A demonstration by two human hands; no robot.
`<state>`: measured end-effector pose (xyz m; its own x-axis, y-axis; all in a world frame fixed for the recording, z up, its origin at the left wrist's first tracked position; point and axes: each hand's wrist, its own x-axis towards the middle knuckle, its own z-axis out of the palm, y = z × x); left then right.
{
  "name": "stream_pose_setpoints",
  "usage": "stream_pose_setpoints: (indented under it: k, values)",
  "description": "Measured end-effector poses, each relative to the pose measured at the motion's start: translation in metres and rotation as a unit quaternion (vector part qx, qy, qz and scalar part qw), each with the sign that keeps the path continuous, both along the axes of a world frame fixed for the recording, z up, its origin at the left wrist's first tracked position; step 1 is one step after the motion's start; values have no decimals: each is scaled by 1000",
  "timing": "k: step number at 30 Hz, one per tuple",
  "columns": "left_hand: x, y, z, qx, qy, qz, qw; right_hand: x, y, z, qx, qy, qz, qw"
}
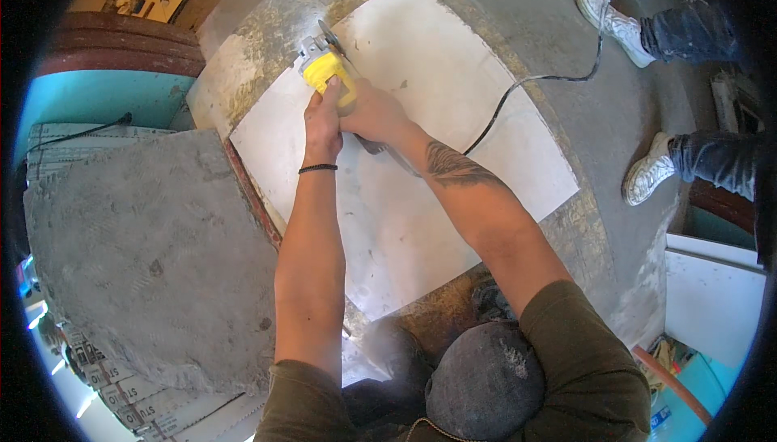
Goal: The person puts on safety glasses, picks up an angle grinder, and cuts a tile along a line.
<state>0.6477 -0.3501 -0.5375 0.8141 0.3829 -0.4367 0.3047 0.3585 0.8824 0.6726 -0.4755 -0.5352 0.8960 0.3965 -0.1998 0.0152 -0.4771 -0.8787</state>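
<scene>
A yellow and grey angle grinder [326, 65] rests with its disc on the far left edge of a large white tile [453, 126] that lies flat on the floor. My left hand [323, 125] grips the yellow body from the near side. Wrapped around the rear handle right beside it is my right hand [374, 112]. The grinder's black cord [534, 78] trails away to the right across the tile and the concrete. Dust drifts near my knee [484, 381] at the tile's near edge.
A rough grey slab [154, 248] leans on stacked boxes at the left. Another person's legs in jeans and white shoes [647, 175] stand at the right. A white panel [712, 296] sits at the lower right. Bare concrete floor [566, 5] surrounds the tile.
</scene>
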Motion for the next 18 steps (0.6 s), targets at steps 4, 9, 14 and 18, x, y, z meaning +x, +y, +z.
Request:
stream_pose_setpoints:
  k: [4,9,14,18]
  values:
    - [0,-2,-2,-5,-7,-4,1000,0,-3,-2,-10,1,2,1000]
    - [-2,-1,-4,2,-8,-4,1000,-3,-3,-2,5,-1,-1,1000]
    - [-5,-8,-1,-1,0,2,1000,-5,-6,-7,22,-1,0,1000]
    - [-10,-9,-1,3,-16,1,1000,-8,-7,-5,10,20,8,1000]
